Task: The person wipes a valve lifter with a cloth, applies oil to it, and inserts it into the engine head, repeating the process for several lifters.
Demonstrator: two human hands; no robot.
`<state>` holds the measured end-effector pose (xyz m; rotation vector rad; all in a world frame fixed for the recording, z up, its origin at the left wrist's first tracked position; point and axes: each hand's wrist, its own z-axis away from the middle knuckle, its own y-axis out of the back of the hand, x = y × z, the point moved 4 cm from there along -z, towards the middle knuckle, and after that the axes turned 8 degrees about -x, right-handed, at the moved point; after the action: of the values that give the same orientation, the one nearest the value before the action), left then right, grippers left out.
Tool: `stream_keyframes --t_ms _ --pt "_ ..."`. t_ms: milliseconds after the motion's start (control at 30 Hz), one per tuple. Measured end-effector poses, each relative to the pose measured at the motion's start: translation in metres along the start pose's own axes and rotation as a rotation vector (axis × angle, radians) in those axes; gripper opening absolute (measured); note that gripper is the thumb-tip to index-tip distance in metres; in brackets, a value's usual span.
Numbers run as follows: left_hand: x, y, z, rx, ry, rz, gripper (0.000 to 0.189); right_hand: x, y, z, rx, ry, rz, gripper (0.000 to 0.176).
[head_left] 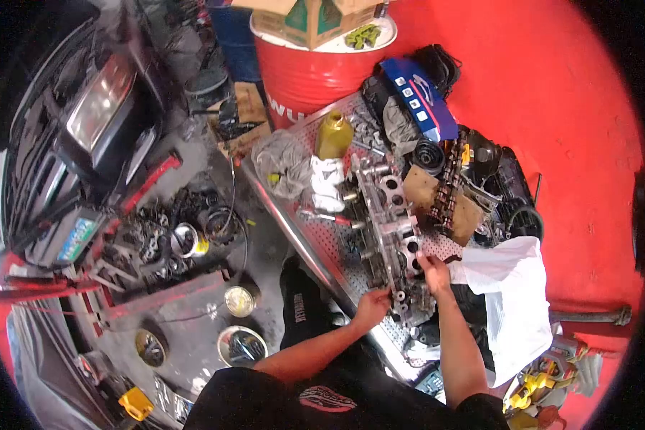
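Observation:
A grey metal cylinder head (pixel 385 233) with round ports lies lengthwise on a perforated metal bench (pixel 322 240). My left hand (pixel 372 308) grips its near left edge, fingers curled against the metal. On the opposite side, my right hand (pixel 434 274) holds the edge beside the lower ports, thumb and fingers bent onto it. Parts of the fingertips on both hands are hard to make out. A ratchet with a red handle (pixel 335 218) lies left of the cylinder head, near a crumpled white cloth (pixel 327 183).
Behind stand a yellow-green bottle (pixel 335 136) and a red drum (pixel 315 72). Camshafts (pixel 448 183) rest on cardboard at the right, near a blue box (pixel 417 97) and a white cloth (pixel 512 301). Left are a car front (pixel 97 107) and cans on the floor (pixel 241 301).

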<state>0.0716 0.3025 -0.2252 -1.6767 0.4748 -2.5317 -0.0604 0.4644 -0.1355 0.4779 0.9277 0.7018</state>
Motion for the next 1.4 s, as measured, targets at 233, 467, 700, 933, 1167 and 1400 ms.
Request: stream_keyframes --t_ms 233,467,700,933,1167,1400 --pt "0.049 0.016 -0.004 -0.412 0.155 -0.206 0.038 0.007 -0.008 -0.004 0.229 -0.006 0.007 0.072" --pt "0.059 0.025 -0.012 -0.541 0.14 -0.281 0.037 -0.004 -0.001 0.009 0.241 -0.156 0.176 0.075" --pt "0.028 0.021 -0.003 -0.457 0.082 -0.184 0.042 -0.009 0.001 0.01 0.194 -0.169 0.091 0.085" --pt "0.021 0.019 0.01 -0.363 0.006 -0.238 0.056 -0.027 0.005 0.017 -0.01 -0.125 -0.049 0.079" --pt "0.052 0.018 0.017 -0.322 0.039 -0.294 0.056 -0.003 -0.007 0.001 0.118 -0.078 0.061 0.076" --pt "0.047 0.016 0.015 -0.337 0.053 -0.328 0.038 -0.01 -0.005 0.005 0.145 -0.082 0.041 0.082"
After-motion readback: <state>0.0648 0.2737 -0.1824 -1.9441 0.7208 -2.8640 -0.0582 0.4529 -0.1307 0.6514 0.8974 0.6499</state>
